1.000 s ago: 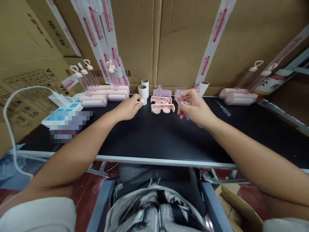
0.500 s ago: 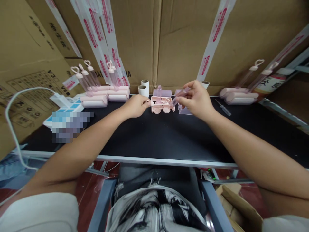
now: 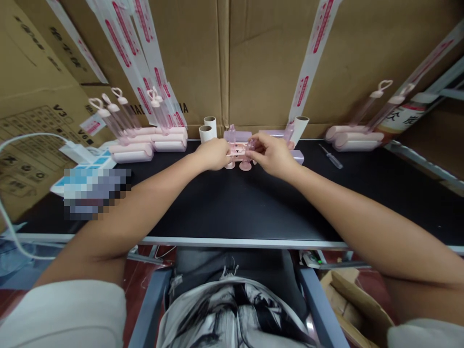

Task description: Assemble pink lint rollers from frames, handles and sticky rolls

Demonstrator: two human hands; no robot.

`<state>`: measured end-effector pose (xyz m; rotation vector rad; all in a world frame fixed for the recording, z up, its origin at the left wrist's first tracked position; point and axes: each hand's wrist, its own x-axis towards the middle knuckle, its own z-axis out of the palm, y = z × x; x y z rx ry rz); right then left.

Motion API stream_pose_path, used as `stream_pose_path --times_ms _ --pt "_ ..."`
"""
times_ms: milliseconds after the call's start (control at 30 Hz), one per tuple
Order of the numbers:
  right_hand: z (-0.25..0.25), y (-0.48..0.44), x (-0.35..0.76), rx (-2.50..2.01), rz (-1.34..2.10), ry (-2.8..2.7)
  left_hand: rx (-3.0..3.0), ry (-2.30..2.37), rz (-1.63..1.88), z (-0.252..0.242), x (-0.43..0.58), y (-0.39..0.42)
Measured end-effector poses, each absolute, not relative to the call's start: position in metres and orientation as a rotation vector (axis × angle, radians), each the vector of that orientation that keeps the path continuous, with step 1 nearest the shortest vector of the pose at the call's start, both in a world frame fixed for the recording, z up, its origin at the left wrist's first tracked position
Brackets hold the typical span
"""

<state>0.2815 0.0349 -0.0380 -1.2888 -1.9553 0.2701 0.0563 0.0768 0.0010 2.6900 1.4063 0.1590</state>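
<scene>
Near the back of the black table stands a pink plastic frame (image 3: 237,151) with round, wheel-like discs along its front. My left hand (image 3: 213,153) is closed around the frame's left end; its fingertips are partly hidden. My right hand (image 3: 273,155) pinches a small translucent pink piece (image 3: 251,144) over the frame's right end. Just behind the frame lies a translucent lilac part (image 3: 241,136). More lilac parts, including a piece (image 3: 297,157) half covered by my right hand, lie to the right.
White cardboard tubes (image 3: 205,134) stand behind my left hand, another tube (image 3: 300,129) behind my right. Pink rollers (image 3: 132,152) with clear handles and heart loops line the left, more rollers (image 3: 358,141) the right. A screwdriver (image 3: 331,157) and a power strip (image 3: 97,166) flank the hands.
My right hand has moved left and in toward the frame, bringing the translucent piece to its right end. My left hand stays at the left end. The whole view has shifted slightly.
</scene>
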Motion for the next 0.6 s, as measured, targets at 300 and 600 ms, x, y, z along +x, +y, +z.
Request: stream_pose_path --times_ms 300,600 --pt "-0.044 0.04 0.278 -1.299 0.287 -1.91 2.727 1.551 0.116 -0.006 0.06 0.086" --pt "-0.041 0.029 0.28 -1.369 0.281 -1.933 2.64 1.576 0.094 -0.009 0.05 0.088"
